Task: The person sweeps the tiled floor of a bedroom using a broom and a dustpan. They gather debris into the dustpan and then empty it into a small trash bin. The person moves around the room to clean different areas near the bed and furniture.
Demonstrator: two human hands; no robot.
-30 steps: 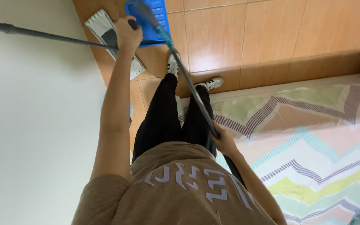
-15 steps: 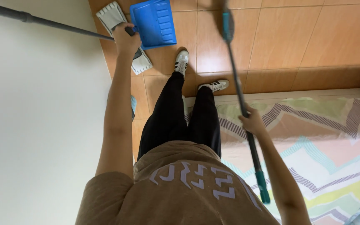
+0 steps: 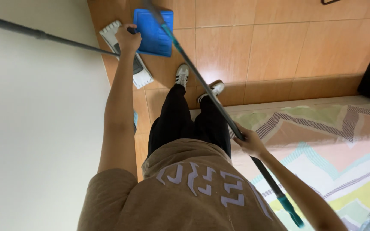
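The left hand (image 3: 128, 39), arm stretched out, is clenched around the dark handle of a blue dustpan (image 3: 153, 32), which hangs over the tiled floor (image 3: 279, 47) just beside a white flat mop head (image 3: 127, 53) whose grey pole (image 3: 43, 35) leans against the white wall (image 3: 31, 128). The right hand (image 3: 247, 141) is wrapped around a grey and teal broom handle (image 3: 210, 96), which slants across the person's legs, its upper end crossing in front of the dustpan. The zigzag-patterned bedspread (image 3: 330, 145) lies to the right of the dustpan, well apart from it.

I count one blue dustpan (image 3: 153, 32), one flat mop (image 3: 126, 53), one long broom stick (image 3: 219, 112), two shoes (image 3: 182, 75), one striped rug (image 3: 322, 145), and two hands (image 3: 128, 39)
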